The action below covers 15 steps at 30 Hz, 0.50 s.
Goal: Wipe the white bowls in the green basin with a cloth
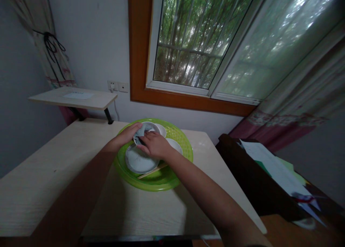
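Observation:
My left hand (128, 134) grips the left side of a tilted white bowl (154, 126), fingers closed at its rim. A grey-blue cloth (142, 131) is bunched in that bowl. My right hand (156, 145) is closed on the cloth and presses it against the inside of the bowl; some fingertips are hidden. Just below the hands lies a white plate (141, 161), with a pair of chopsticks (151, 171) by its lower right edge. A second white bowl (162, 130) and a white dish (175, 145) are partly covered by my right hand and the first bowl. Everything rests in a round green tray (151, 186).
The tray stands on a pale wooden table (54, 189) near the wall. A raised shelf (94, 102) bearing a paper sheet (78, 95) is at back left. A window (194, 38) is ahead. Right of the table, a dark cabinet (242, 168) holds papers (272, 164).

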### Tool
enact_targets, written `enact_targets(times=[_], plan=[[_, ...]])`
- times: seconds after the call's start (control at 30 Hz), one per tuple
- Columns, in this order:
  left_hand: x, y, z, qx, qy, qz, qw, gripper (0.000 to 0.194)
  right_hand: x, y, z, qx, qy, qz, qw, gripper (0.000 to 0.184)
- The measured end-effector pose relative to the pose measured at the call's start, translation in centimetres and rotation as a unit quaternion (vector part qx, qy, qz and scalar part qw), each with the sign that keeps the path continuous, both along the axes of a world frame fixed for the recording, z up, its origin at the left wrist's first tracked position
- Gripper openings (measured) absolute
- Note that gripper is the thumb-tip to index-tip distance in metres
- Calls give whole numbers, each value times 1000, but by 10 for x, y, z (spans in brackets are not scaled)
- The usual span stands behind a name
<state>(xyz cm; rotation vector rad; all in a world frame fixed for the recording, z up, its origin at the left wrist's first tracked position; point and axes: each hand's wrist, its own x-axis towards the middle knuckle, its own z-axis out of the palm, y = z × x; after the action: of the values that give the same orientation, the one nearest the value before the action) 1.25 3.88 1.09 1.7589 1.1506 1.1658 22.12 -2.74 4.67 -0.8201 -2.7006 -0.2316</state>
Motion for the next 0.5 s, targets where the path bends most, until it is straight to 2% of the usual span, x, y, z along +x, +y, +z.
enact_targets(times=[0.1, 0.27, 0.4, 0.5], plan=[[1, 0, 1, 1, 2, -3, 1000, 52, -3, -2, -1, 30, -1, -61, 998, 60], [1, -2, 3, 20, 24, 3, 1000, 51, -11, -8, 4, 29, -9, -167, 986, 67], [-1, -7, 5, 24, 41, -5, 999, 48, -13, -11, 10, 23, -37, -188, 981, 69], [-2, -11, 7, 28, 40, -12, 999, 47, -12, -11, 12, 11, -51, -179, 982, 71]])
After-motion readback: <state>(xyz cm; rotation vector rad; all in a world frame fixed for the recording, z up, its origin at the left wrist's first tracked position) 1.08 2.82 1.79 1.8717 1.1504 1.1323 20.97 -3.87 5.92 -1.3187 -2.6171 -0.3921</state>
